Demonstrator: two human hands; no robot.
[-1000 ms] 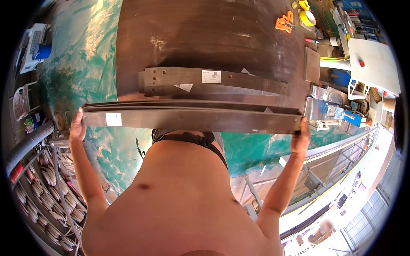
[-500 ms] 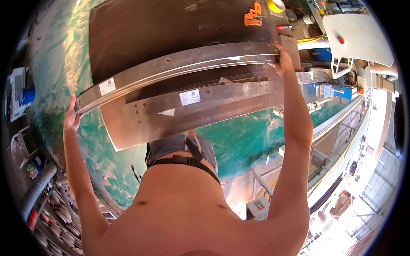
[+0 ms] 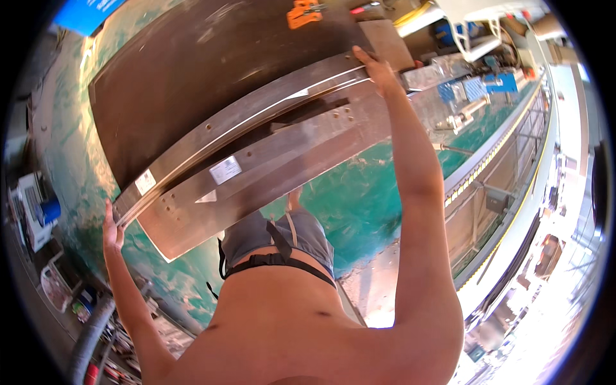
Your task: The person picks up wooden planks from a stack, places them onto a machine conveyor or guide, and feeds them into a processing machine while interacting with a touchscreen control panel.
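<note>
Your left hand (image 3: 113, 230) and right hand (image 3: 380, 72) grip layered brown boards (image 3: 250, 106) at opposite ends. Uneven tilting could slide one loose.

Two hands, one left (image 3: 113, 230) and one right (image 3: 381, 73), are at the ends of one bundle of brown boards (image 3: 247, 104), minimum two pieces, the exact quantity hidden by overlap; one perforated board (image 3: 282, 139) shows its full face along the near edge of the one brown table (image 3: 160, 77). Rectangular white labels number two, one on the bundle (image 3: 145, 181) and one on the perforated board (image 3: 225, 169). Toward the table's far right corner, count one orange clamp (image 3: 305, 14) and one red marker (image 3: 366, 8).
</note>
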